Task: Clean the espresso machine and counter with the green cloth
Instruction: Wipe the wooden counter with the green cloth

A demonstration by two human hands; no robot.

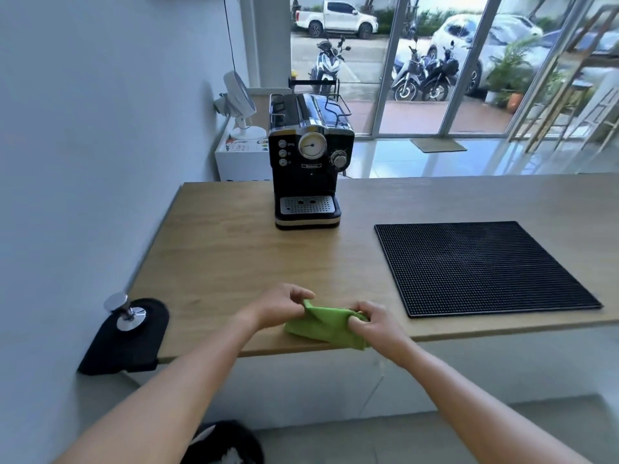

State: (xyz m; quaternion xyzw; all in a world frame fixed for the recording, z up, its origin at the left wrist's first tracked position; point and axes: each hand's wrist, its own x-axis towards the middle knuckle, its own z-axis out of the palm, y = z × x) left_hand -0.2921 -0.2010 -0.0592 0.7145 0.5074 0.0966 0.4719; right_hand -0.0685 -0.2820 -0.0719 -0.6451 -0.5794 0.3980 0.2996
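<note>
The green cloth [323,326] sits bunched at the near edge of the tabletop [234,256], one corner drooping over the front lip. The left hand [279,304] pinches its upper left corner, fingers closed on the fabric; the right hand [370,324] is clenched around the right end. It looks like folding or gathering, so I'd call this the very start: the cloth is being readied and no wiping shows yet.

The espresso machine [310,155] stands well apart at the back of the tabletop, untouched, its perforated drip tray [306,205] bare, with no cup on it. Whether any liquid sits beneath the grille I cannot tell.

To the right lies a black ribbed mat [485,266], nothing on it. At the left corner a metal tamper [125,313] stands on a small black pad [134,343]. Machine and wood both look left to do.
</note>
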